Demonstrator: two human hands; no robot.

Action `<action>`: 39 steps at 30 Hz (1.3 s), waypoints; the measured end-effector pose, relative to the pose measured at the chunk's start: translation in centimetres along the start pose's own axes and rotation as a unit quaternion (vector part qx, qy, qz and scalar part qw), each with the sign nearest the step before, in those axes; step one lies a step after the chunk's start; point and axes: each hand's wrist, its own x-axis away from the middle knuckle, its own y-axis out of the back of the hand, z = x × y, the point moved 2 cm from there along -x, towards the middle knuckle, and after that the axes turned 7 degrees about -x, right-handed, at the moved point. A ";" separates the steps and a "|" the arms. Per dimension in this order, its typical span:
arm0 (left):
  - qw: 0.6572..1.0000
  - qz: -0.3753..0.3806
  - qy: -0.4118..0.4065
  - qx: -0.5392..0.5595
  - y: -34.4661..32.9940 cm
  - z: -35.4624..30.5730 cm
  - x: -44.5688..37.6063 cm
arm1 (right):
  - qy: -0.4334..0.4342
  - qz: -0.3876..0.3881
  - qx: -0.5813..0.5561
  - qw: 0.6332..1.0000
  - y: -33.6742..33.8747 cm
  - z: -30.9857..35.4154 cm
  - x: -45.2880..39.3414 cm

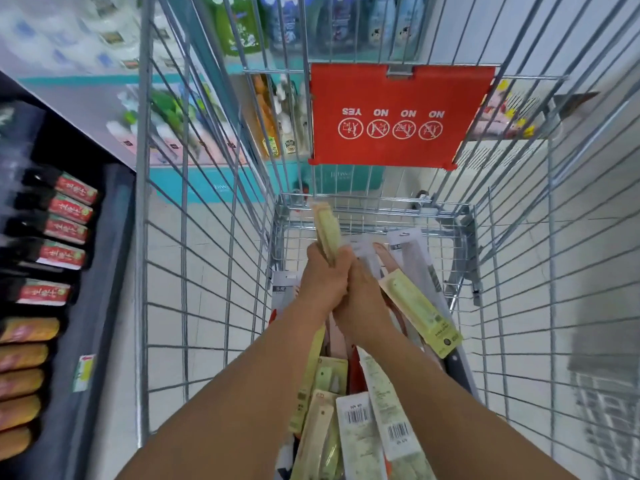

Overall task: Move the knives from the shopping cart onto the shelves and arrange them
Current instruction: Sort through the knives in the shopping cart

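Both my arms reach down into the wire shopping cart (346, 202). My left hand (322, 275) grips a pale green packaged knife (327, 233) that stands upright with its top pointing away from me. My right hand (362, 303) lies right against the left one, over the pile, next to another pale green knife pack (420, 315) that slants to the right; whether it holds that pack is hidden. Several more carded knives (360, 434) in green and white packs with barcodes lie in the cart bottom below my forearms.
A red warning flap (398, 116) hangs on the cart's child seat ahead. A dark shelf (104, 271) at the left carries rows of red-labelled and orange packets (65, 226). Shelves of bottles (277, 22) stand beyond the cart. Pale floor tiles lie to the right.
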 end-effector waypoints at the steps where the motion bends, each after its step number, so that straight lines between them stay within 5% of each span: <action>1: 1.000 0.001 -0.009 -0.012 0.3 -0.2 -0.7 | 0.009 0.017 -0.017 1.000 0.1 -0.1 -0.4; 5: 0.972 0.011 -0.086 -0.220 1.8 -1.2 -4.4 | -0.017 0.094 -0.044 0.994 0.3 -2.7 -1.9; 9: 0.895 0.039 -0.153 -0.416 2.4 -2.2 -7.2 | -0.097 -0.037 0.107 0.989 1.1 -5.9 -2.3; 13: 0.817 0.044 -0.235 -0.525 2.0 -2.6 -9.0 | -0.260 0.005 0.150 0.954 1.4 -8.1 -0.8; 19: 0.708 -0.020 -0.300 -0.639 2.7 -2.6 -11.1 | -0.180 -0.027 0.228 0.956 1.0 -10.3 -1.8; 22: 0.695 -0.036 -0.311 -0.647 2.8 -2.1 -12.4 | -0.114 -0.034 0.239 0.964 1.0 -9.1 -3.1; 25: 0.710 -0.049 -0.276 -0.646 2.8 -1.3 -13.2 | -0.065 -0.060 0.216 0.972 1.4 -7.5 -3.8; 28: 0.764 -0.099 -0.265 -0.580 3.0 -1.0 -12.3 | 0.001 -0.130 0.163 0.978 1.6 -6.9 -5.1; 30: 0.874 -0.099 -0.228 -0.417 2.5 -0.9 -10.9 | 0.065 -0.165 0.155 0.972 1.4 -6.6 -6.0; 32: 0.970 0.019 -0.117 -0.213 1.5 -0.7 -9.0 | 0.098 -0.180 0.167 0.964 0.9 -5.7 -6.7; 34: 0.994 0.090 -0.025 -0.057 0.8 -0.3 -7.3 | 0.126 -0.180 0.172 0.960 0.4 -4.9 -7.3; 36: 0.997 0.069 0.006 0.026 0.8 -0.3 -6.9 | 0.144 -0.149 0.173 0.963 0.0 -4.7 -7.6; 39: 0.993 -0.024 -0.057 -0.099 1.7 -0.9 -8.2 | 0.084 -0.081 0.150 0.982 0.3 -5.3 -6.7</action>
